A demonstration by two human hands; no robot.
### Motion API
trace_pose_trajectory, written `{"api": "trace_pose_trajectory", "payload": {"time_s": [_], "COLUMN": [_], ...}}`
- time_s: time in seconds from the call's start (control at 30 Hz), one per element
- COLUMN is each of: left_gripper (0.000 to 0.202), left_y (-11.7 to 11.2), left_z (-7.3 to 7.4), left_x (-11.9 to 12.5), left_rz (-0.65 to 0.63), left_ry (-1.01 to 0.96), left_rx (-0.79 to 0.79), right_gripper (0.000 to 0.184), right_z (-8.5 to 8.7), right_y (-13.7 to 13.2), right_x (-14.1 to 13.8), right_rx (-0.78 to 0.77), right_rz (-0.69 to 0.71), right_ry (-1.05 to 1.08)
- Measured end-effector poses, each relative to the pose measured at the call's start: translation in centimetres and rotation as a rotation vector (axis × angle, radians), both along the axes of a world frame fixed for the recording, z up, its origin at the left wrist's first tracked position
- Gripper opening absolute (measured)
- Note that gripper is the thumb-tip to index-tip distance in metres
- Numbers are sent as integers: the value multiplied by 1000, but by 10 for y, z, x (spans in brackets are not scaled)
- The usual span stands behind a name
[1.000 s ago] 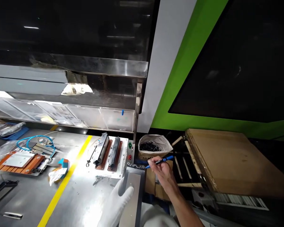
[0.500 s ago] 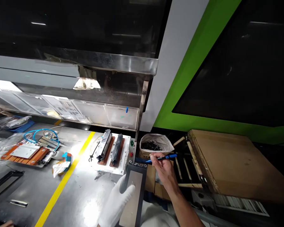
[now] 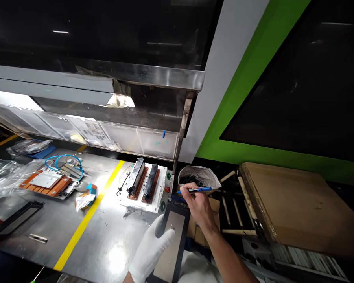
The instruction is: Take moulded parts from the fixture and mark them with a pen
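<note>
My left hand (image 3: 151,251), in a white glove, grips a flat grey panel with a black frame (image 3: 172,243) at the steel bench's right edge; the thumb lies across the panel's face. My bare right hand (image 3: 198,208) holds a blue pen (image 3: 196,190), its tip close over the panel's far end. Just beyond the panel sits a white fixture (image 3: 144,186) carrying two long dark bars on copper-coloured plates.
A yellow stripe (image 3: 90,214) crosses the steel bench (image 3: 41,224). At left lie an orange board with blue tubing (image 3: 48,181) and plastic bags. A black frame (image 3: 13,221) rests near the front. A bag-lined bin (image 3: 198,179) and a brown board (image 3: 295,204) stand to the right.
The view has shifted, so everything sits further right in the frame. My right hand with the pen has drawn in over the panel's far end, and the pen now lies more level.
</note>
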State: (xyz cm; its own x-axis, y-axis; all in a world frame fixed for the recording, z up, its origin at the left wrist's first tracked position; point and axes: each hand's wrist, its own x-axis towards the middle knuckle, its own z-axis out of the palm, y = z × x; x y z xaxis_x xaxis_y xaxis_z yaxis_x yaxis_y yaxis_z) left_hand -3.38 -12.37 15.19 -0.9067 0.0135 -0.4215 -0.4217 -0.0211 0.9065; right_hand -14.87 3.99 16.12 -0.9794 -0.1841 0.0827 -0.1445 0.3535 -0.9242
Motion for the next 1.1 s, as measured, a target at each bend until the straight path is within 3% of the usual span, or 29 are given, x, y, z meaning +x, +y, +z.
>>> {"api": "trace_pose_trajectory", "payload": {"time_s": [0.17, 0.3, 0.37, 0.43, 0.57, 0.67, 0.97, 1.1], "left_gripper": [49, 53, 60, 65, 62, 56, 33, 24], "left_y": [-16, -36, -44, -49, -52, -51, -47, -48], "left_z": [-8, -21, -22, -19, -8, -4, -10, -10], "left_x": [-2, -9, -14, -18, -23, -26, -32, -33], "left_rz": [102, 417, 583, 667, 699, 730, 750, 803], "left_ry": [-10, -32, -66, -70, -45, -53, -56, -66], "left_rx": [5, 179, 304, 375, 404, 416, 406, 427], "right_gripper": [30, 14, 10, 12, 18, 20, 23, 20], "right_z": [-4, -3, -2, -2, -5, -4, 1, 1], "right_y": [19, 31, 33, 31, 26, 25, 20, 20], "right_x": [19, 55, 73, 87, 97, 94, 87, 86], "right_rx": [-98, -84, -68, -48, 7, 29, 17, 45], "right_rz": [-65, 7, 103, 209, 345, 358, 458, 425], "right_ry": [27, 124, 188, 247, 358, 372, 299, 341]}}
